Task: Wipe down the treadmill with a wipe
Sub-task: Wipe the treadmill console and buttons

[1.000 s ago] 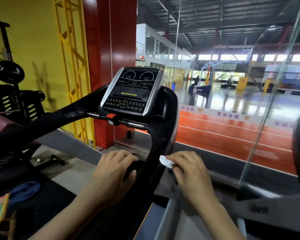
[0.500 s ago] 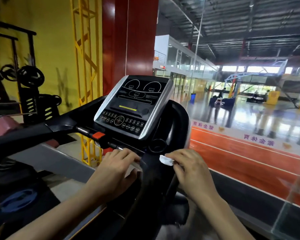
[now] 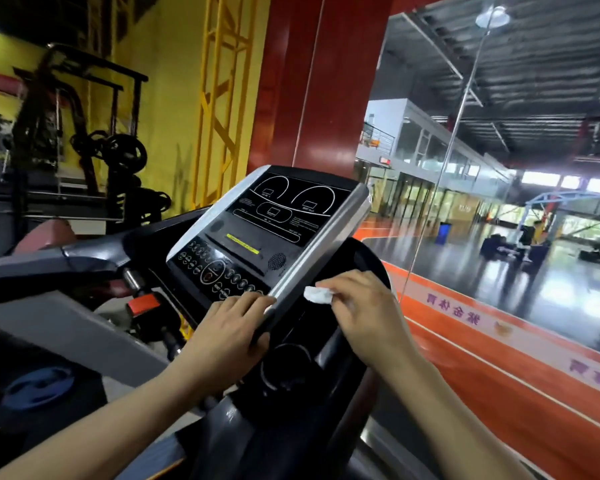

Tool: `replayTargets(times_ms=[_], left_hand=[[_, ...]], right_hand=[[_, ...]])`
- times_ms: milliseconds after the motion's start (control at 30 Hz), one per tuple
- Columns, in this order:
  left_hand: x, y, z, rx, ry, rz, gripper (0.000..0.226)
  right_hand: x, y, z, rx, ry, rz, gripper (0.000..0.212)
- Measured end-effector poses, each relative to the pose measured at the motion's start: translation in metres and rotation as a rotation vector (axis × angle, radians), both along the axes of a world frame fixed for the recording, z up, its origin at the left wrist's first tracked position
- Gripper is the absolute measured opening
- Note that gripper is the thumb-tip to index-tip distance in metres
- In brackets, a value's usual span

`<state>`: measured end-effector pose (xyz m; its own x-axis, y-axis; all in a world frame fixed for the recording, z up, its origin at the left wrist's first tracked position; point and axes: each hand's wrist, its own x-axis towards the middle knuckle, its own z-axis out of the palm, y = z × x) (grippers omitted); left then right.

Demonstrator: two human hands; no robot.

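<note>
One treadmill point(image 3: 291, 393) with one control console point(image 3: 271, 230) is seen at centre. Two hands are counted on it, the left hand point(image 3: 229, 337) and the right hand point(image 3: 368, 313). One white wipe point(image 3: 317, 294) is counted. One red pillar point(image 3: 312, 81) and one yellow lattice column point(image 3: 222, 98) are seen far behind.

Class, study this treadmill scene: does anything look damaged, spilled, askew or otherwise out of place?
Nothing stands out. The console looks intact, the right hand pinches a crumpled white wipe at its silver edge, and the left hand rests on its lower corner.
</note>
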<state>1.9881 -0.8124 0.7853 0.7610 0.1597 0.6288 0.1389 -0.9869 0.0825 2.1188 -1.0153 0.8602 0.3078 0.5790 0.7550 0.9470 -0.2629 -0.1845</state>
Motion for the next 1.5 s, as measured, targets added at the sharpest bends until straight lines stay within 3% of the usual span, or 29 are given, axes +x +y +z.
replayTargets(times_ms=[167, 267, 400, 533, 600, 700, 800, 933, 1033, 1233, 1300, 1400, 1500], left_hand=[[0.062, 0.019, 0.013, 0.021, -0.085, -0.006, 0.063], [0.096, 0.036, 0.016, -0.009, -0.088, -0.023, 0.067], [0.126, 0.050, -0.006, -0.024, -0.076, -0.040, 0.064], [0.134, 0.055, -0.024, -0.102, -0.146, -0.097, 0.060], [0.136, 0.056, -0.024, -0.106, -0.188, -0.114, 0.059], [0.137, 0.057, -0.027, -0.104, -0.209, -0.131, 0.058], [0.138, 0.057, -0.027, -0.101, -0.238, -0.137, 0.060], [0.140, 0.057, -0.029, -0.095, -0.277, -0.157, 0.062], [0.141, 0.058, -0.031, -0.114, -0.287, -0.174, 0.062], [0.142, 0.059, -0.033, -0.122, -0.297, -0.175, 0.066], [0.143, 0.059, -0.033, -0.120, -0.309, -0.170, 0.066], [0.142, 0.059, -0.032, -0.126, -0.297, -0.167, 0.067], [0.141, 0.058, -0.032, -0.121, -0.277, -0.164, 0.069]], right_hand=[[0.067, 0.037, 0.039, -0.026, -0.065, -0.026, 0.030], [0.097, 0.065, 0.071, 0.063, -0.105, -0.039, 0.031], [0.128, 0.106, 0.126, 0.152, -0.321, -0.189, 0.025], [0.169, 0.150, 0.169, -0.005, -0.652, -0.302, 0.021], [0.188, 0.171, 0.175, -0.158, -0.704, -0.362, 0.021], [0.198, 0.190, 0.168, -0.442, -0.493, -0.518, 0.020], [0.195, 0.202, 0.154, -0.515, -0.245, -0.558, 0.012], [0.172, 0.235, 0.113, -0.736, -0.251, -0.335, 0.041], [0.168, 0.250, 0.094, -0.886, -0.324, -0.177, 0.036], [0.216, 0.246, 0.169, -0.669, -0.367, -0.505, 0.007], [0.226, 0.248, 0.175, -0.574, -0.329, -0.557, 0.020], [0.220, 0.265, 0.160, -0.558, -0.272, -0.514, 0.031], [0.210, 0.282, 0.136, -0.730, -0.285, -0.265, 0.039]])
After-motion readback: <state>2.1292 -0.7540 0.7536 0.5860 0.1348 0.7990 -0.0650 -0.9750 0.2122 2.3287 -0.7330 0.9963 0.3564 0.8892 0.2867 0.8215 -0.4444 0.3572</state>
